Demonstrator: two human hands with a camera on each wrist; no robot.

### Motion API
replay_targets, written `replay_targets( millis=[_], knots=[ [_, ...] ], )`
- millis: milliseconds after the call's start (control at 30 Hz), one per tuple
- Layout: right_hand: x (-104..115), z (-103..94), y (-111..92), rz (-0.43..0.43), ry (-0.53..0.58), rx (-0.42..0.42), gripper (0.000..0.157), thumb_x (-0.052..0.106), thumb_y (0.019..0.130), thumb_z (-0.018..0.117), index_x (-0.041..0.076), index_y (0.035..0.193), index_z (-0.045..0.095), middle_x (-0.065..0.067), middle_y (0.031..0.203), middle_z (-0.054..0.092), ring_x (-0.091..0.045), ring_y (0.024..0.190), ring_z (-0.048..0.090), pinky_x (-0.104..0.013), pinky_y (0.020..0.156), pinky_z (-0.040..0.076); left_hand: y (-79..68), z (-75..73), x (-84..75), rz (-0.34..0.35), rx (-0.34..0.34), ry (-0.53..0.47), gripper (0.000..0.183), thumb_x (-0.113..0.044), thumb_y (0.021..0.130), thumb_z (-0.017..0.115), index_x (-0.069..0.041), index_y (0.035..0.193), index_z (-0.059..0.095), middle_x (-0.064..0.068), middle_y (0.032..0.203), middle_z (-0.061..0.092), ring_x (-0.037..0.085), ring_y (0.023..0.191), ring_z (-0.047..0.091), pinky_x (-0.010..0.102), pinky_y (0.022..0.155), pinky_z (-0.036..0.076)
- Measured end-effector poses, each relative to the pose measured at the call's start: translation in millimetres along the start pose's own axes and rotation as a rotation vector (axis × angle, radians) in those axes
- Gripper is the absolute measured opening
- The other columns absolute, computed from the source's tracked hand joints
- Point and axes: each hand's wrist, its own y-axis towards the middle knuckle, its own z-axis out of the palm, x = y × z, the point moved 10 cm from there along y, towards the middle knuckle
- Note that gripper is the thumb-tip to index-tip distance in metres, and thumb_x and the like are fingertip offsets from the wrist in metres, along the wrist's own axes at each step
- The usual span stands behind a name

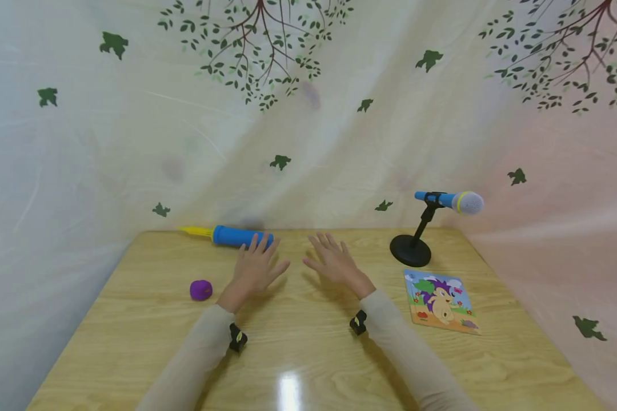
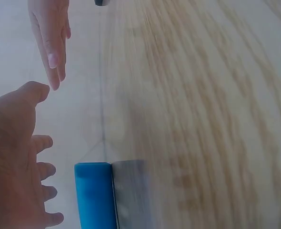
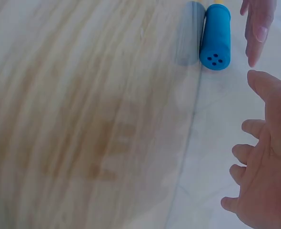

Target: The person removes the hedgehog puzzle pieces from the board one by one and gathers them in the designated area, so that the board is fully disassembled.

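Observation:
Both hands are held over the middle of the table, palms down with fingers spread, and neither holds anything. In the head view the left hand (image 1: pixel 253 270) overlaps the right end of a blue hand pump (image 1: pixel 231 236) with a yellow nozzle, which lies at the table's back edge. The left wrist view shows a gap between those fingers and the blue pump (image 2: pixel 94 195). My right hand (image 1: pixel 335 264) stays a little apart from the left, over bare wood. Several small holes mark the end of the pump (image 3: pixel 215 55) in the right wrist view.
A purple lump (image 1: pixel 201 290), its kind unclear, sits left of the left hand. To the right, a blue toy microphone (image 1: pixel 447 200) is mounted on a black stand (image 1: pixel 410 251). In front of it lies a hedgehog picture board (image 1: pixel 441 301). A leaf-patterned cloth (image 1: pixel 329 171) hangs behind the wooden table (image 1: pixel 308 342).

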Motion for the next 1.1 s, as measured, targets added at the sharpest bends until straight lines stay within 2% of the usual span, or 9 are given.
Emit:
replay_targets(
  millis=[167, 333, 467, 700, 867, 1100],
  knots=[
    [-3, -8.9, -2, -0.024, -0.011, 0.011, 0.074, 0.052, 0.105, 0.046, 0.011, 0.163, 0.023, -0.017, 0.170, 0.015, -0.042, 0.157, 0.012, -0.072, 0.119, 0.011, 2.9, -3.0, -8.5, 0.009, -0.010, -0.005, 0.075, -0.058, 0.103, 0.044, -0.014, 0.161, 0.030, 0.020, 0.168, 0.020, 0.043, 0.156, 0.013, 0.068, 0.121, 0.018],
    [-15, -22.0, -7, -0.029, 0.016, 0.029, 0.075, 0.051, 0.105, 0.047, 0.013, 0.164, 0.020, -0.017, 0.170, 0.014, -0.041, 0.157, 0.010, -0.072, 0.120, 0.010, 7.1, 0.7, -22.7, 0.028, -0.009, -0.054, 0.076, -0.058, 0.102, 0.046, -0.014, 0.162, 0.028, 0.021, 0.168, 0.021, 0.042, 0.156, 0.015, 0.067, 0.121, 0.020],
    [-30, -35.0, -15, -0.038, 0.058, 0.042, 0.076, 0.050, 0.104, 0.049, 0.014, 0.164, 0.019, -0.017, 0.170, 0.012, -0.042, 0.157, 0.008, -0.072, 0.120, 0.008, 7.3, 1.3, -42.3, 0.070, -0.017, -0.126, 0.077, -0.057, 0.101, 0.049, -0.011, 0.160, 0.031, 0.023, 0.166, 0.026, 0.044, 0.155, 0.020, 0.066, 0.120, 0.023],
    [-67, -62.0, -39, -0.039, 0.159, 0.071, 0.078, 0.047, 0.103, 0.055, 0.017, 0.164, 0.019, -0.017, 0.171, 0.010, -0.043, 0.157, 0.008, -0.072, 0.119, 0.016, 9.0, 8.3, -79.6, 0.158, -0.032, -0.269, 0.076, -0.053, 0.100, 0.055, -0.007, 0.157, 0.036, 0.025, 0.162, 0.034, 0.047, 0.150, 0.030, 0.066, 0.117, 0.029],
    [-100, -81.3, -63, 0.009, 0.213, 0.096, 0.079, 0.048, 0.102, 0.057, 0.022, 0.164, 0.017, -0.014, 0.172, 0.009, -0.043, 0.157, 0.008, -0.073, 0.117, 0.019, 10.5, 19.2, -104.0, 0.198, 0.004, -0.419, 0.079, -0.051, 0.097, 0.061, -0.006, 0.157, 0.036, 0.025, 0.161, 0.035, 0.043, 0.149, 0.034, 0.062, 0.117, 0.033],
    [-145, -101.2, -99, 0.034, 0.203, 0.113, 0.083, 0.041, 0.096, 0.069, 0.015, 0.163, 0.025, -0.023, 0.168, 0.018, -0.052, 0.150, 0.022, -0.074, 0.111, 0.029, 10.6, 41.7, -136.0, 0.187, 0.124, -0.640, 0.083, -0.051, 0.096, 0.063, -0.010, 0.160, 0.031, 0.012, 0.164, 0.035, 0.032, 0.152, 0.033, 0.050, 0.123, 0.030]
  ],
)
